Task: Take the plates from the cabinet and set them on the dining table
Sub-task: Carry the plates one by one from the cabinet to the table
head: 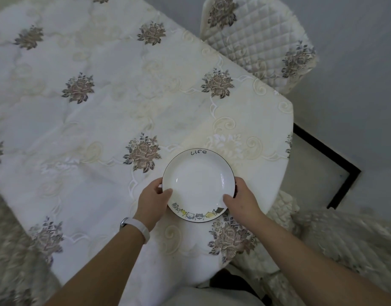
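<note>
Dining table: covered by a cream embroidered cloth with grey-brown flower clusters; it fills most of the view.
Chairs: one with a quilted cover stands at the far right edge, and another is at the near right.
Plate: white, deep and dark-rimmed, with nothing in it. It lies level over the table's near right corner, and whether it touches the cloth cannot be told. Being round, it has no long axis. The word "Life" is on the far rim and a row of cartoon cats is on the near rim, towards the person.
Left hand: grips the plate's left rim, thumb on top, the other fingers curled under it.
Right hand: grips the right rim the same way.
Wristband: white, on the left wrist.
</note>
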Demonstrator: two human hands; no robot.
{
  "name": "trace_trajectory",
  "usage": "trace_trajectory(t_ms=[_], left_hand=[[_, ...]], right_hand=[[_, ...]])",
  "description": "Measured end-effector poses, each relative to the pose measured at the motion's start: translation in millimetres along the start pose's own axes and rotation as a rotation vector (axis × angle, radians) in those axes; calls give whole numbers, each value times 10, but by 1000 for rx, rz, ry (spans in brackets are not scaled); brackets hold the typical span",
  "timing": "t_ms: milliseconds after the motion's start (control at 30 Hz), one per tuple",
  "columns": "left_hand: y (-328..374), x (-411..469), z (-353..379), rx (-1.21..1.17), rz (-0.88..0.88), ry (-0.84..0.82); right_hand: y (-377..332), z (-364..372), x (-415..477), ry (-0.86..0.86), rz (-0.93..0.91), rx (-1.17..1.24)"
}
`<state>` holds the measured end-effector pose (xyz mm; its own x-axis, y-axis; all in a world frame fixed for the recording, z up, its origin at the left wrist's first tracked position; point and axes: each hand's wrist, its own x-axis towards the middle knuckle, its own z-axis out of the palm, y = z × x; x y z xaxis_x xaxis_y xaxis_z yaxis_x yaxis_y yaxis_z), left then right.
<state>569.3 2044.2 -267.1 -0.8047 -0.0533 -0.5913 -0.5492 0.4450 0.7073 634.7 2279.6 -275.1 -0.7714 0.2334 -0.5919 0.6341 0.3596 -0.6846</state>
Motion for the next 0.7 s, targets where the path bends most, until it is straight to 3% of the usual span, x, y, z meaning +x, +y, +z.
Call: trace_trajectory(t_ms=[433, 533, 700], left_hand=[[63, -107, -156, -86, -115, -54], [200, -274, -310, -97, -9, 9], [358, -657, -642, 71, 194, 147]], right_hand=[[-88, -178, -16, 18, -95, -95], [-210, -303, -50, 67, -169, -207], [-630, -406, -195, 101, -511, -451]])
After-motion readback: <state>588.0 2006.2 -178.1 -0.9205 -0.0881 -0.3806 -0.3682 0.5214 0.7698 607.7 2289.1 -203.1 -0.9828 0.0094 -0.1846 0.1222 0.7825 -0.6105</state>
